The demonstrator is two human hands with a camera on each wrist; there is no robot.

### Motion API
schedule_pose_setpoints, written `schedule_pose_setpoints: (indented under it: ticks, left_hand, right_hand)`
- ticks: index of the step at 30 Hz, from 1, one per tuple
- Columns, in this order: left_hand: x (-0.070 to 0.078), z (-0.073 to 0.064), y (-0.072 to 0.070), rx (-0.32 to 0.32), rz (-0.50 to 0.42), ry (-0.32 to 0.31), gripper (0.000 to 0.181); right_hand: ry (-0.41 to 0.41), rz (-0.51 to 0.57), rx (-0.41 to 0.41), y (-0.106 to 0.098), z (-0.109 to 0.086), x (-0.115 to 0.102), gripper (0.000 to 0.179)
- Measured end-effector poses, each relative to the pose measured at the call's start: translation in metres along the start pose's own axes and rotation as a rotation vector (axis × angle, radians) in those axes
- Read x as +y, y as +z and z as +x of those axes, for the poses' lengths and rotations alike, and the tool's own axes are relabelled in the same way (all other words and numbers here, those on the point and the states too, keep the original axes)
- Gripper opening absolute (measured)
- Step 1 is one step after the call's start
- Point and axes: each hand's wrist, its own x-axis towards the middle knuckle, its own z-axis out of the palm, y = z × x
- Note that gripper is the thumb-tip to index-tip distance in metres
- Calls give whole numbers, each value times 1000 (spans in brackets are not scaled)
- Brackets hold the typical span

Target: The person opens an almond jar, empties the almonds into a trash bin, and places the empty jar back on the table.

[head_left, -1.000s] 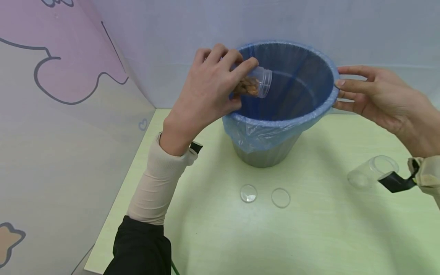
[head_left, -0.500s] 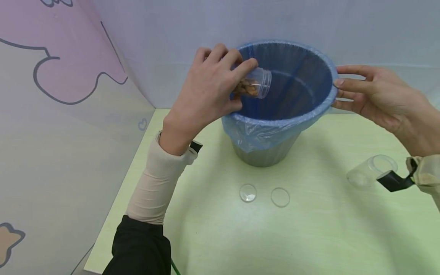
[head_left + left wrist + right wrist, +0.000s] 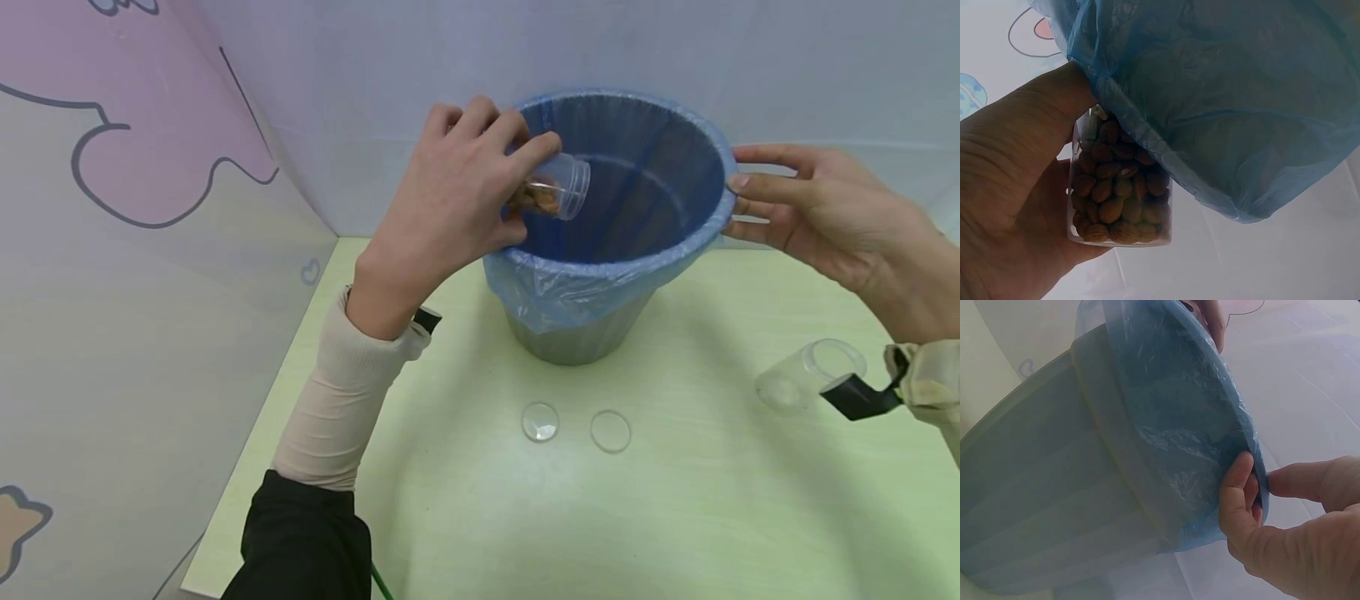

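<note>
My left hand (image 3: 465,183) grips a clear plastic jar (image 3: 573,185), tilted with its uncapped mouth pointing over the inside of a grey trash bin (image 3: 577,342). Brown almonds (image 3: 1113,194) fill much of the jar in the left wrist view, where the blue bin liner (image 3: 1241,125) hides its upper part. From the right, my right hand (image 3: 840,200) pinches the lined rim of the bin between thumb and fingers. In the right wrist view the liner (image 3: 1172,425) folds down over the bin's outside.
A round clear lid (image 3: 540,422) and a clear ring-like lid (image 3: 611,432) lie on the pale green table (image 3: 510,525) before the bin. Another clear jar (image 3: 795,379), uncapped, is at the right near my wrist camera (image 3: 858,397). A pale wall (image 3: 375,83) rises behind the bin.
The jar's mouth has dipped slightly lower over the bin, and the almonds have shifted a little inside it. My right hand keeps its hold on the rim.
</note>
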Motion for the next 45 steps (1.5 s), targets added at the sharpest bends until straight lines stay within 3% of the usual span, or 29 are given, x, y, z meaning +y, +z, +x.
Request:
schedule_pose_setpoints:
  ticks: [14,45]
  left_hand:
    - [2,0,-3,-33,5,5,61]
    - [1,2,-5,2,18,10,58]
  right_hand:
    - [-7,4,-2,0,-1,1,42]
    - [-2,9,9,0,0,-1,41]
